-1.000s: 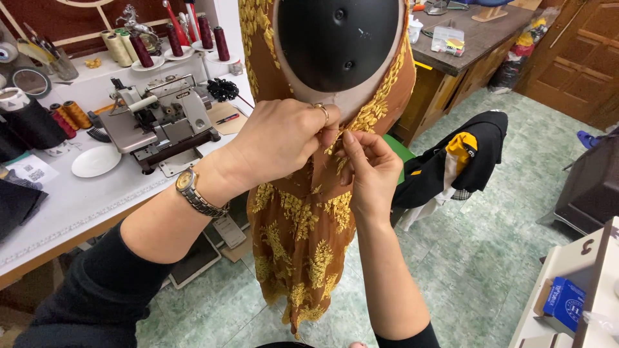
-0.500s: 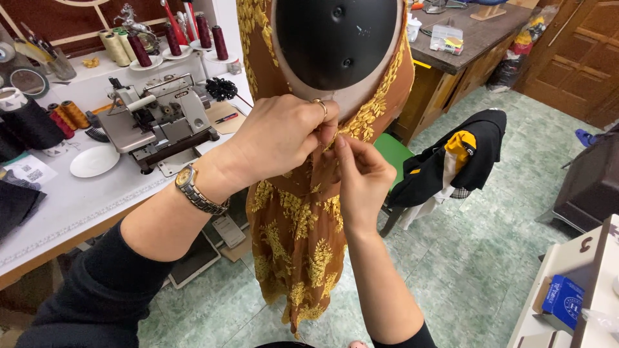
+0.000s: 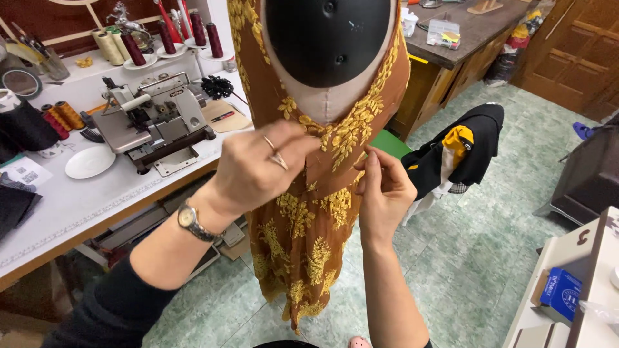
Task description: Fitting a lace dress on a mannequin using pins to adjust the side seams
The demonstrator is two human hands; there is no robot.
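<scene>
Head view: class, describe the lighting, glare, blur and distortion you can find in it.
Head view: even indoor light, soft shadows; faint sheen on the black dress-form neck cap; left hand, right hand and brown gold-embroidered dress sharp; wide-angle lens tilts the white worktable and frame edges.

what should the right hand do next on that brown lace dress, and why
Probably bring the right hand back to the V of the neckline and pinch the dress there. The left hand presses the gold-embroidered edge flat against the mannequin at that spot, while the right fingers hover just beside the fabric, curled as if holding something too small to make out.
</scene>
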